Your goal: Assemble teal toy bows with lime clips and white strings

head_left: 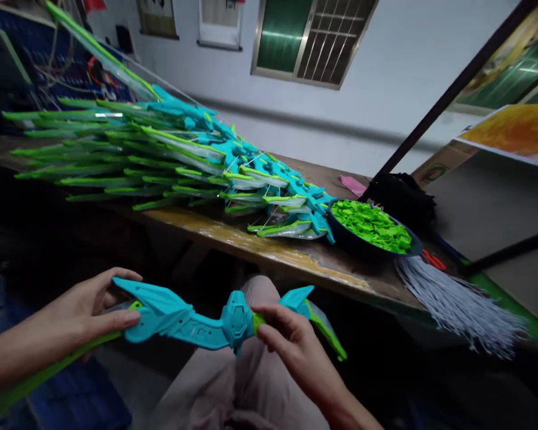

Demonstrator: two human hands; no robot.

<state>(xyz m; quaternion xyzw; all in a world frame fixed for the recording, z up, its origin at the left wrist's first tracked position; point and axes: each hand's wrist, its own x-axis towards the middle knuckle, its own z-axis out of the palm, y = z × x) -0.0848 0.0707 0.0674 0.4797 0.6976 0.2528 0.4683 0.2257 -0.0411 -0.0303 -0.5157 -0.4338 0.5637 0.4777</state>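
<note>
A turquoise plastic toy bow with lime-green limbs lies across my lap, raised above the knees. My left hand grips its left end, thumb on top where the green limb joins the turquoise body. Between thumb and fingers, my right hand pinches a small lime-green plastic piece against the bow, just right of its raised centre block. The bow's right limb sticks out beyond that hand. Part of the bow behind my right fingers is hidden.
Many finished-looking toy bows are stacked along the wooden table. At their right stands a dark bowl of lime-green pieces. A bundle of white cords hangs over the table edge, beside orange-handled scissors. A cardboard box stands right.
</note>
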